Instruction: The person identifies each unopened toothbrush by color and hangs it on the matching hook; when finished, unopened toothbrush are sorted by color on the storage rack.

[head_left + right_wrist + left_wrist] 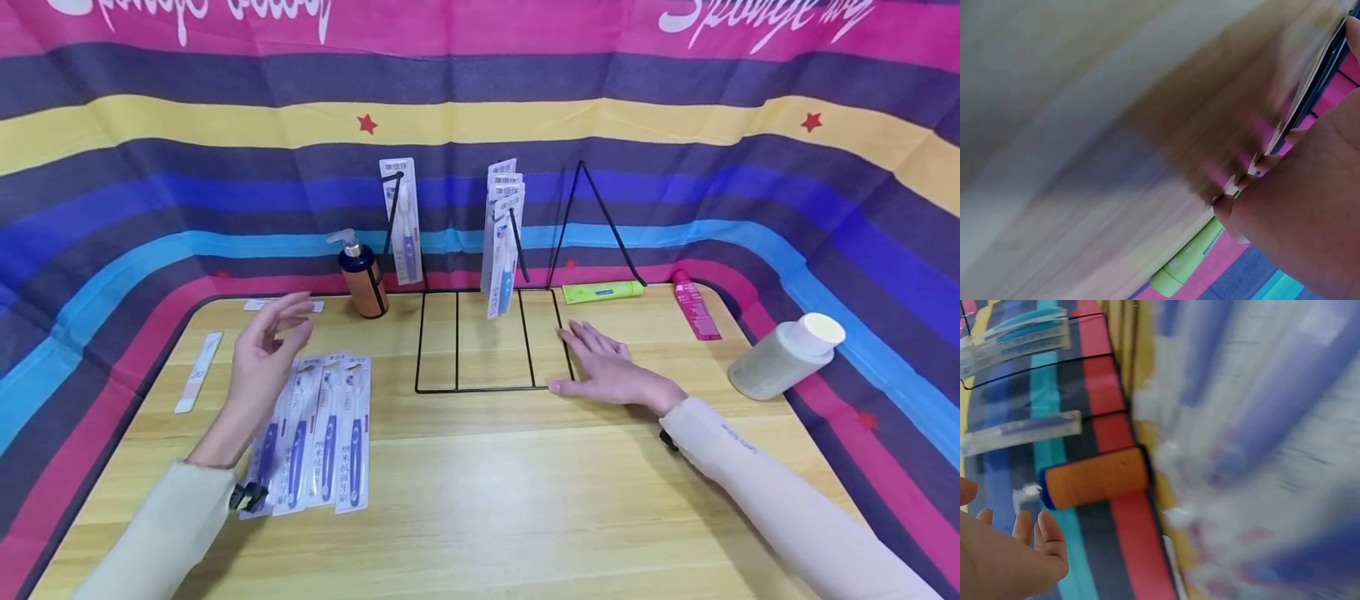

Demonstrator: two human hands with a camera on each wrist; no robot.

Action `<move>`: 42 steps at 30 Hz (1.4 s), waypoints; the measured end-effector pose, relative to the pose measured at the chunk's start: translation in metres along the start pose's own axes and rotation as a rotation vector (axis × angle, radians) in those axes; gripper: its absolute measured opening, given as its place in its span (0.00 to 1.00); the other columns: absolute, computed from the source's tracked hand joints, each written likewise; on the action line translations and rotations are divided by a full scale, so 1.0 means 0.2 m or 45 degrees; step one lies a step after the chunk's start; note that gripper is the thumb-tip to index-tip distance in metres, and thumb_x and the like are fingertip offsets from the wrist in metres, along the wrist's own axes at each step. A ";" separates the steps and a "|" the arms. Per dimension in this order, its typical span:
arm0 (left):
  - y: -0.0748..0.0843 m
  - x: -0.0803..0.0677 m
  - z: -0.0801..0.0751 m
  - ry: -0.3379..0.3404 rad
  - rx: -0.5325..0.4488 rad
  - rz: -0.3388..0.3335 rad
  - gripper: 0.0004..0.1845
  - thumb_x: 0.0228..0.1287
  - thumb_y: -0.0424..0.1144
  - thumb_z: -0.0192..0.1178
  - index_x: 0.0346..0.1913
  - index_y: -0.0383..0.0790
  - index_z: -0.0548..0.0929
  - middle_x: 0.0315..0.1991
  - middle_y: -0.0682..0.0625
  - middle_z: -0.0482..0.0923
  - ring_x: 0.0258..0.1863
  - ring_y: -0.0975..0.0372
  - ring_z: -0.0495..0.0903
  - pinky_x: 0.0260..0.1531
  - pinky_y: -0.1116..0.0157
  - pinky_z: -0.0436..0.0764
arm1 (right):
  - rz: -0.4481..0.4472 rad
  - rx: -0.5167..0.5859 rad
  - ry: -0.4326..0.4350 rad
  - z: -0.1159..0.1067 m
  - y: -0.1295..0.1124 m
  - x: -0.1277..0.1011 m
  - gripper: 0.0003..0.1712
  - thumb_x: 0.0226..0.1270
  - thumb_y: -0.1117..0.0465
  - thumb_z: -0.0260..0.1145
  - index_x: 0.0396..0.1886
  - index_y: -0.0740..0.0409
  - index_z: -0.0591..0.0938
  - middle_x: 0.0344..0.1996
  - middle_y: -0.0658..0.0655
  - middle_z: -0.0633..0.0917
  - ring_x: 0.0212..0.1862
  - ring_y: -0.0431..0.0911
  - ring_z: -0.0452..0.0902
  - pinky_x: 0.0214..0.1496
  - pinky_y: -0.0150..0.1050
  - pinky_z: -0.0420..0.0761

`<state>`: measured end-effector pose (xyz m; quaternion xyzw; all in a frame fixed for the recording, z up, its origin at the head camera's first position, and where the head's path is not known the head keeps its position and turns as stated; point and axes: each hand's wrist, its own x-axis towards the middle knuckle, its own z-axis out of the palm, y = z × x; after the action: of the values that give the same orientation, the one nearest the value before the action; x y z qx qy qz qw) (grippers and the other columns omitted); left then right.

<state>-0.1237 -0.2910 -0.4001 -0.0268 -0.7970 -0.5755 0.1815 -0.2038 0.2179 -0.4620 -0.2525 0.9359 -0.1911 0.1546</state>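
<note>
My left hand (258,358) hovers over the top end of several packaged purple toothbrushes (355,437) fanned on the table. Its fingers are loosely bent with nothing between them; the left wrist view shows an orange-labelled pump bottle (1097,477) beyond the fingertips. On the other side, my right hand (603,368) touches the right front corner of a black wire rack (480,389), fingers fairly straight. From the rack's left hook hang purple toothbrush packs (408,229). Several packs with a blue toothbrush (504,275) in front hang on the middle hook.
A green tube (602,291) lies at the rack's right rear. Farther right are a pink tube (694,307) and a tilted pale bottle (780,362). Slim white packets, one nearer the left edge (199,372), lie on the left. A striped cloth (300,183) encloses the table's back and sides.
</note>
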 end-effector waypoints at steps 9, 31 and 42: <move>-0.13 -0.20 -0.11 0.088 0.056 -0.203 0.24 0.82 0.32 0.61 0.76 0.41 0.78 0.62 0.54 0.83 0.59 0.66 0.78 0.51 0.77 0.73 | 0.008 -0.012 0.012 0.00 0.03 -0.04 0.64 0.75 0.25 0.63 0.92 0.54 0.45 0.89 0.63 0.40 0.87 0.63 0.29 0.78 0.77 0.39; -0.19 -0.37 -0.33 -0.340 0.406 -0.686 0.49 0.75 0.26 0.65 0.86 0.27 0.44 0.54 0.34 0.72 0.44 0.55 0.73 0.36 0.67 0.79 | -0.007 -0.017 0.004 0.01 -0.01 0.02 0.65 0.75 0.24 0.62 0.92 0.54 0.45 0.89 0.61 0.39 0.88 0.62 0.29 0.78 0.77 0.39; -0.22 -0.40 -0.33 -0.261 0.288 -0.648 0.33 0.80 0.24 0.53 0.83 0.31 0.61 0.63 0.35 0.73 0.43 0.63 0.78 0.34 0.65 0.84 | 0.010 -0.016 -0.001 0.00 0.00 0.01 0.65 0.74 0.23 0.62 0.92 0.54 0.45 0.89 0.61 0.38 0.87 0.63 0.28 0.78 0.78 0.39</move>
<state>-0.0426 -0.3531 -0.4477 0.1363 -0.8513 -0.5044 -0.0481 -0.2057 0.2175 -0.4624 -0.2498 0.9379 -0.1846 0.1543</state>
